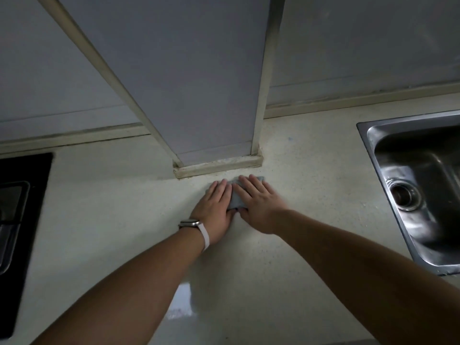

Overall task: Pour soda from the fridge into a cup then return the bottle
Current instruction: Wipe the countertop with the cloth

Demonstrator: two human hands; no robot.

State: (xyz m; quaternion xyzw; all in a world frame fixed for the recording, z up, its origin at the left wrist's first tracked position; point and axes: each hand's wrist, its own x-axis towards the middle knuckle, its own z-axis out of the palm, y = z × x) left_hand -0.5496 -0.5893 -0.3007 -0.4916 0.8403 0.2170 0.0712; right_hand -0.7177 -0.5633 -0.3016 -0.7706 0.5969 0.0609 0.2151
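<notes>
**At the counter: 2 flat palms on a cloth, no bottle or cup in frame**

On the pale countertop (311, 170), head view, a folded grey cloth (235, 199) lies just in front of the foot of a grey column (199, 83). The left hand (216, 205) and the right hand (256, 202) lie side by side on it, palms down, thumbs nearly meeting at the near end. The fingers of both are straight and close together and press flat. Neither hand curls round or pinches anything.

Only a strip of cloth shows between the 2 hands, plus 1 corner past the right fingertips (251, 180). Its long axis runs away from the body toward the column foot, tilted slightly right. A watch (190, 223) on a pale strap sits on the left wrist. A steel sink (368, 135) lies well apart to the right, and a black hob (25, 195) well apart at the left edge. A bright patch (183, 302) shows on the near counter; glare or wet, cannot tell.

Task things: the bottle, cup and fridge are all out of frame, so which way they lie from the fingers cannot be told.

Judgement: the hands are on a side step, wiping or pressing the cloth. Whether the pour is done cannot be fixed from this view. The next move calls for lifting both palms and turning to find the bottle. The 2 hands are level, so neither is better placed. If the cloth is damp, wet palms could slip on a bottle.
</notes>
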